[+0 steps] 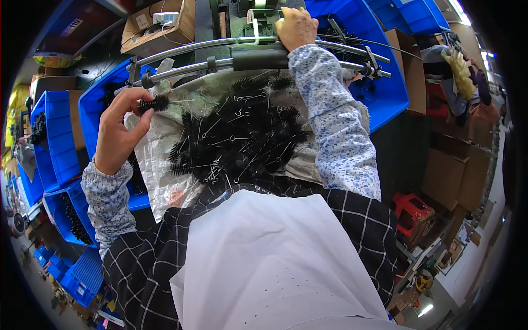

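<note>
My left hand pinches a small black bristle brush between thumb and fingers, its thin wire stem pointing right. Over the far side of the metal rails, my right hand is closed at the green-lit machine; whatever its fingers grip is hidden from me. Between my arms a heap of black wire brushes, many with looped wire ends, lies on a whitish woven sack across my lap.
Two metal rails with a dark padded sleeve cross in front of me. Blue bins stand left and right. An open cardboard box sits far left. A red stool is at right, and another person stands beyond.
</note>
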A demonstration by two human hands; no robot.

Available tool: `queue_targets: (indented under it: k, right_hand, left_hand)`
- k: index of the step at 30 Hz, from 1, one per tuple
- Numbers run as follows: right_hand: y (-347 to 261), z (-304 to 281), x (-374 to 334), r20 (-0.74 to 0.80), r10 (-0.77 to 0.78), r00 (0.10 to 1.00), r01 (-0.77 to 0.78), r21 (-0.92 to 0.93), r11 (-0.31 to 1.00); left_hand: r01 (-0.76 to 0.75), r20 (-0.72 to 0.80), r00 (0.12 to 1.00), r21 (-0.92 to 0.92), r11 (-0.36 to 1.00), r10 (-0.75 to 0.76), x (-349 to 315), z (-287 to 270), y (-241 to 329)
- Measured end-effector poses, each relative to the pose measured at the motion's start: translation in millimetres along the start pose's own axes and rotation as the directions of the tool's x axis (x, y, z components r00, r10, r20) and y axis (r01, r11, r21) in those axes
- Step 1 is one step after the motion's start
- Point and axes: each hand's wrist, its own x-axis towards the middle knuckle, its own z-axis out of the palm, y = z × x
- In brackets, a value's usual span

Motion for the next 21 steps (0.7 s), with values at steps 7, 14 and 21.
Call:
queue_targets:
  k: [7, 14, 21]
  right_hand:
    - [-32.5, -25.2, 8.7, 0.109, 0.005, 0.994, 0.003, -0.075, 0.997]
    - [31.2, -10.5, 1.9, 0.035, -0.054, 0.998, 0.058, -0.147, 0.987]
    - [83.0, -26.6, 35.3, 0.185, 0.076, 0.98, -0.043, -0.173, 0.984]
  left_hand:
    - [-0.035, 0.073, 0.997, -0.036, 0.999, 0.038, 21.1, 4.0, 8.5]
    - [0.0, -0.038, 0.999, -0.188, 0.982, -0.007, 5.5, 2.9, -5.2]
    - [-0.045, -0.042, 0.999, -0.331, 0.942, 0.033, 16.4, 15.0, -1.9]
